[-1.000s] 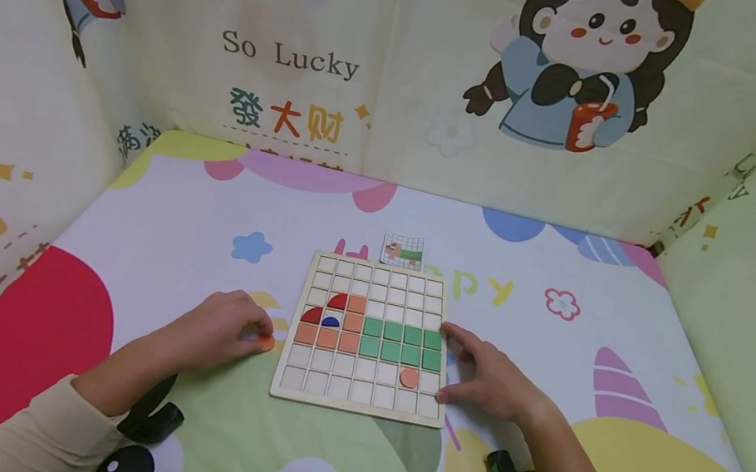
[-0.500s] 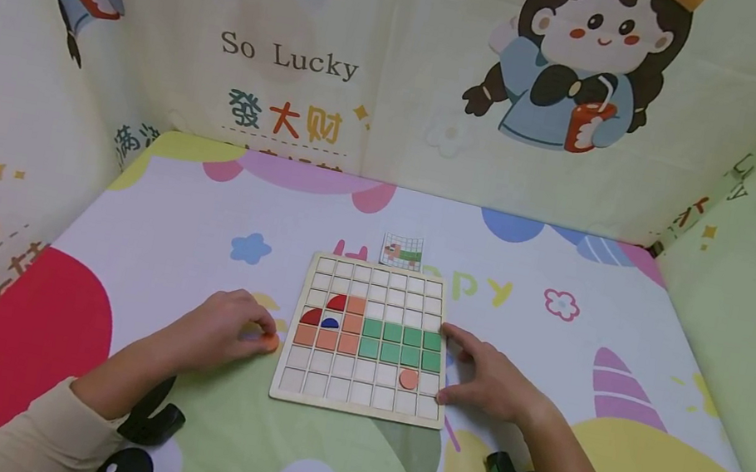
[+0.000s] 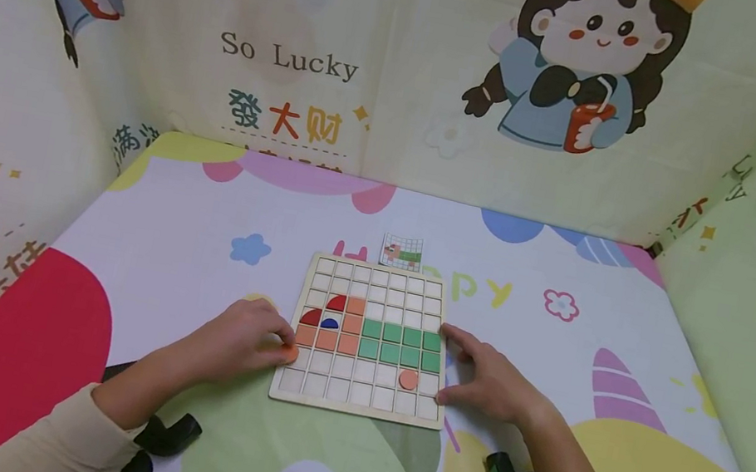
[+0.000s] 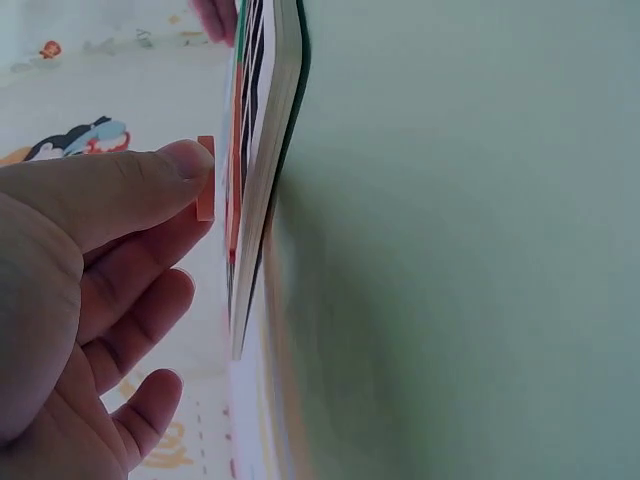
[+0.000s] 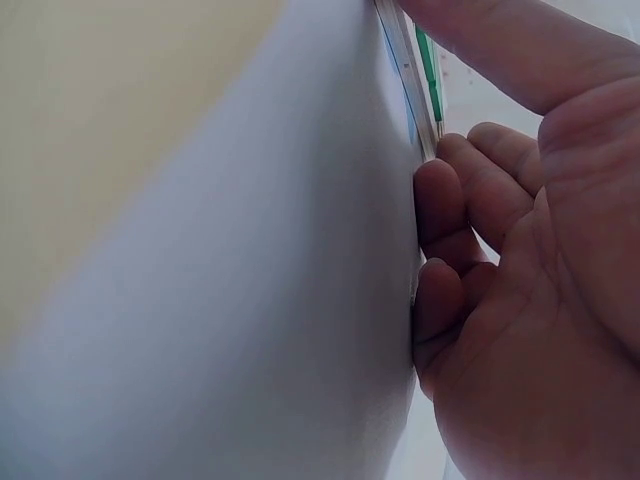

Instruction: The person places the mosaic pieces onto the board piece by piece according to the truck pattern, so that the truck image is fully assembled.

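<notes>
A square wooden grid board (image 3: 314, 385) lies flat on the table. Green square tiles (image 3: 412, 346), orange square tiles (image 3: 352, 322), two red quarter-round pieces (image 3: 310, 317), a blue half-round piece (image 3: 330, 323) and one orange disc (image 3: 408, 380) sit in its cells. At the board's left edge, my left hand (image 3: 245, 346) pinches a thin orange piece (image 4: 205, 180) between thumb and index finger; the fingers hide part of its outline. Thumb and index finger of my right hand (image 3: 500, 382) are spread apart, touching the board's right edge. Its other fingers rest on the table in the right wrist view.
Just behind the board stands a small card (image 3: 402, 252) printed with a gridded picture in similar colours. A patterned cloth (image 3: 534, 255) covers the table, and printed curtains (image 3: 430, 68) rise at the back and both sides.
My left hand has moved right with the orange piece, from beside the board to its left edge. The right hand and the board have stayed in place.
</notes>
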